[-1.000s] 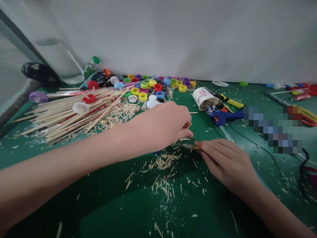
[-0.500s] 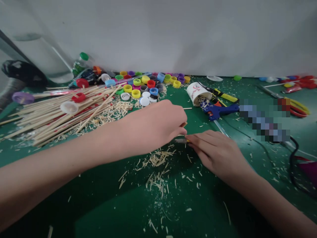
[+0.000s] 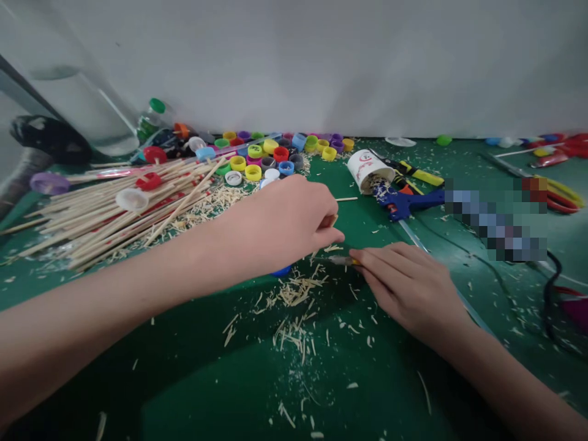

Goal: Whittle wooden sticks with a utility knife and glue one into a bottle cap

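one tipped cup (image 3: 362, 170) and one glue gun (image 3: 404, 204) lie at our one o'clock; our right hand (image 3: 407, 282) pinches one knife (image 3: 340, 261); our left hand (image 3: 305, 214) curls, any contents hidden.

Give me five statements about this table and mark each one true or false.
1. The right hand holds a blade. True.
2. The cup stands upright. False: it lies on its side.
3. Shavings are scattered on the table. True.
4. The glue gun is yellow. False: it is blue.
5. In the picture, the sticks lie left of the cup. True.
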`<state>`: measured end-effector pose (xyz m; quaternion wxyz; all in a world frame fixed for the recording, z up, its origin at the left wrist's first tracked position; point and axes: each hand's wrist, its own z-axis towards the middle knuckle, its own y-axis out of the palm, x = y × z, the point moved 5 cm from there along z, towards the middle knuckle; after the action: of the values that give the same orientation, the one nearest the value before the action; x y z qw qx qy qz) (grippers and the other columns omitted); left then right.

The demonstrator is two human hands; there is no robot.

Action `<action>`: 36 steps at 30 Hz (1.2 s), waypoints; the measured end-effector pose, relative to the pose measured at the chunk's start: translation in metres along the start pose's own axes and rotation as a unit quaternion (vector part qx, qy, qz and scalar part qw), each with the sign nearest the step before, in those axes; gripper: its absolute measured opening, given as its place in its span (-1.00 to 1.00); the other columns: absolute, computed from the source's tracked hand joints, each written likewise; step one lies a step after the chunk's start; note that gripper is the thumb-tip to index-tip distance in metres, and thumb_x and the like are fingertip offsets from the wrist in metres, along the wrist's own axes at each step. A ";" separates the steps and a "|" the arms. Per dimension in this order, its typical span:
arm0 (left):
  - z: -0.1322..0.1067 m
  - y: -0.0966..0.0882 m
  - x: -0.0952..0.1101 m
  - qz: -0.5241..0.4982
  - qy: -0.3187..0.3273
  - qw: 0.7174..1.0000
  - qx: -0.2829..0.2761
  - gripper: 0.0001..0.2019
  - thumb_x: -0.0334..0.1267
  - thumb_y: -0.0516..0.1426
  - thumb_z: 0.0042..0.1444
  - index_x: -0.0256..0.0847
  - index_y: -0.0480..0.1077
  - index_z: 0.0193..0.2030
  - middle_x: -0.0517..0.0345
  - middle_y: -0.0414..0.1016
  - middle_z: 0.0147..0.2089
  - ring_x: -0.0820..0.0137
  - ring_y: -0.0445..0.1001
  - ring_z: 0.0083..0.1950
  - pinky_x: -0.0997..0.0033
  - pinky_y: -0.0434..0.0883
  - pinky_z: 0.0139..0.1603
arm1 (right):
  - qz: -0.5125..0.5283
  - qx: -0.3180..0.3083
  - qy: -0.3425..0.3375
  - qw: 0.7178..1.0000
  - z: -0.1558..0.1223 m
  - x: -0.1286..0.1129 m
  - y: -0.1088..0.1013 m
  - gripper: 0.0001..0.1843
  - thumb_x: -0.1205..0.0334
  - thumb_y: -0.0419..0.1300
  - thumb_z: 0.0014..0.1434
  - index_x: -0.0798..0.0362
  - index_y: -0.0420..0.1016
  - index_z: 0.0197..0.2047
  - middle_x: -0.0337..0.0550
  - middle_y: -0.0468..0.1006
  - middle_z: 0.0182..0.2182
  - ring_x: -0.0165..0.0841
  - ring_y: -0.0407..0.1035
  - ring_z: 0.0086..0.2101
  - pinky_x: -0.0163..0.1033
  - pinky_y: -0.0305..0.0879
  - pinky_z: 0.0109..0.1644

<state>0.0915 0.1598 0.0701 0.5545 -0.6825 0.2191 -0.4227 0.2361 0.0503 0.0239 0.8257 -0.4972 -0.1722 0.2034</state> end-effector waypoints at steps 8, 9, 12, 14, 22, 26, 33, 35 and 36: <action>-0.002 0.001 0.006 0.000 0.016 1.000 -0.016 -0.57 0.05 -0.02 0.23 -0.22 0.45 -0.43 0.17 0.38 -0.55 0.50 0.22 -0.56 0.44 0.06 -0.45 | -0.009 -0.038 -0.004 0.999 0.005 0.002 0.005 -0.81 0.39 0.12 0.24 0.20 0.49 -0.09 -0.09 0.59 -0.32 -0.30 0.35 -0.36 -0.21 0.19 -0.35; -0.003 0.001 0.007 0.001 0.023 1.000 -0.015 -0.59 0.03 -0.01 0.23 -0.21 0.45 -0.42 0.17 0.39 -0.53 0.50 0.24 -0.54 0.45 0.07 -0.45 | -0.009 -0.046 -0.009 0.999 0.006 0.002 0.006 -0.80 0.39 0.12 0.24 0.20 0.49 -0.10 -0.09 0.59 -0.33 -0.30 0.34 -0.37 -0.21 0.19 -0.36; -0.004 0.002 0.013 -0.005 0.042 0.999 -0.023 -0.64 -0.03 -0.01 0.25 -0.20 0.47 -0.35 0.17 0.45 -0.46 0.50 0.29 -0.48 0.47 0.09 -0.42 | -0.018 -0.066 -0.018 0.998 0.008 0.001 0.010 -0.81 0.39 0.10 0.24 0.18 0.50 -0.11 -0.11 0.58 -0.35 -0.29 0.35 -0.36 -0.21 0.17 -0.36; -0.005 0.004 0.015 -0.008 0.044 0.998 -0.036 -0.67 -0.07 -0.02 0.26 -0.18 0.48 -0.32 0.18 0.46 -0.44 0.51 0.30 -0.48 0.49 0.10 -0.41 | -0.028 -0.065 -0.015 0.997 0.008 0.001 0.011 -0.82 0.38 0.10 0.24 0.16 0.50 -0.12 -0.12 0.57 -0.36 -0.29 0.35 -0.36 -0.21 0.17 -0.35; -0.003 0.001 0.003 0.016 -0.015 1.000 -0.013 -0.61 0.01 0.01 0.20 -0.21 0.43 -0.46 0.18 0.37 -0.56 0.51 0.24 -0.56 0.45 0.07 -0.47 | -0.011 -0.023 0.000 1.000 0.001 0.000 0.003 -0.82 0.39 0.14 0.23 0.18 0.47 -0.10 -0.09 0.59 -0.29 -0.29 0.36 -0.32 -0.21 0.21 -0.31; -0.002 0.003 0.000 0.022 -0.026 0.999 -0.010 -0.58 0.03 -0.02 0.21 -0.21 0.41 -0.49 0.18 0.32 -0.61 0.51 0.17 -0.61 0.43 0.04 -0.50 | -0.012 -0.012 0.008 1.000 0.000 0.000 0.000 -0.85 0.39 0.14 0.23 0.17 0.47 -0.12 -0.08 0.59 -0.29 -0.28 0.37 -0.31 -0.20 0.22 -0.29; -0.002 0.003 0.007 0.020 0.017 1.000 -0.004 -0.63 -0.03 0.00 0.22 -0.21 0.40 -0.48 0.20 0.36 -0.57 0.54 0.18 -0.60 0.44 0.03 -0.50 | -0.022 -0.060 -0.002 0.998 0.004 0.005 0.007 -0.81 0.35 0.09 0.28 0.14 0.49 -0.10 -0.10 0.60 -0.31 -0.32 0.34 -0.37 -0.22 0.16 -0.36; -0.002 0.003 0.009 0.016 0.036 0.999 -0.004 -0.66 -0.05 0.01 0.22 -0.19 0.41 -0.45 0.21 0.39 -0.53 0.53 0.23 -0.56 0.45 0.04 -0.49 | -0.029 -0.072 -0.013 0.997 0.005 0.005 0.009 -0.79 0.33 0.07 0.29 0.13 0.50 -0.09 -0.11 0.60 -0.33 -0.32 0.33 -0.38 -0.24 0.13 -0.39; -0.003 0.003 0.010 0.015 0.042 0.999 -0.005 -0.67 -0.06 0.01 0.22 -0.18 0.41 -0.43 0.22 0.40 -0.51 0.52 0.24 -0.55 0.46 0.04 -0.49 | -0.035 -0.075 -0.016 0.996 0.005 0.006 0.010 -0.79 0.32 0.07 0.29 0.13 0.50 -0.09 -0.11 0.59 -0.34 -0.32 0.33 -0.38 -0.24 0.12 -0.40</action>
<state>0.0951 0.1500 0.0706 0.5474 -0.6636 0.2548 -0.4417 0.2370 0.0610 0.0178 0.7898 -0.5480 -0.2177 0.1690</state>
